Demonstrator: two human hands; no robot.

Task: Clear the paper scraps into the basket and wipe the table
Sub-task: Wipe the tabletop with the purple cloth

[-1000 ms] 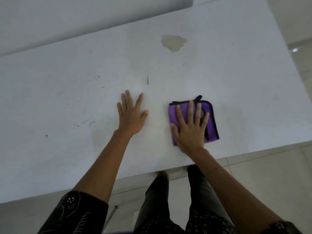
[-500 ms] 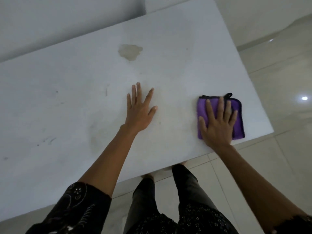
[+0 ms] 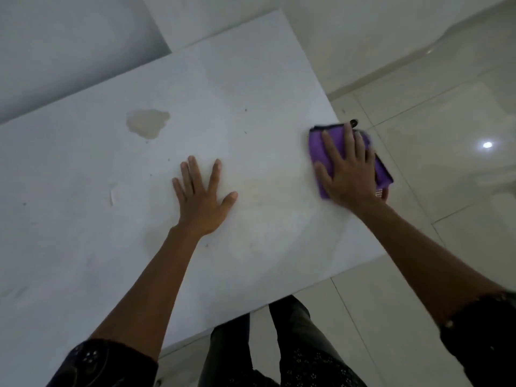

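My right hand (image 3: pixel 349 174) presses flat on a folded purple cloth (image 3: pixel 317 146) with black trim, at the right edge of the white table (image 3: pixel 237 107); part of the cloth hangs past that edge. My left hand (image 3: pixel 199 199) lies flat on the table's middle, fingers spread, holding nothing. A small paper scrap (image 3: pixel 111 197) lies on the table left of my left hand. No basket is in view.
A tan chipped patch (image 3: pixel 146 124) marks the tabletop further back. Glossy tiled floor (image 3: pixel 446 135) lies right of and below the table. My legs (image 3: pixel 279 353) stand at the near edge. A wall (image 3: pixel 55 46) runs behind the table.
My right hand has slid the purple cloth rightward across the table to its right edge. My left hand stays flat on the tabletop. The view has shifted right.
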